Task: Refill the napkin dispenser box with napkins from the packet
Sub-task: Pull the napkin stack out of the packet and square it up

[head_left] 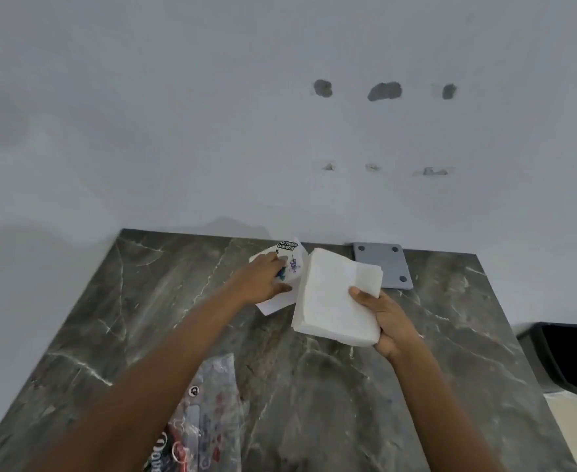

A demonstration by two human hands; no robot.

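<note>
We held the napkin stack [336, 298] in our right hand [387, 321], fingers clamped on it, just right of the dispenser box [285, 267], which our left hand [263, 281] gripped on the worktop [331, 403].

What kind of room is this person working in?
Probably a kitchen or pantry corner at home, though that is a guess. A dark marble-look counter meets a plain white wall with patched holes, and a black bin stands beside the counter.
</note>
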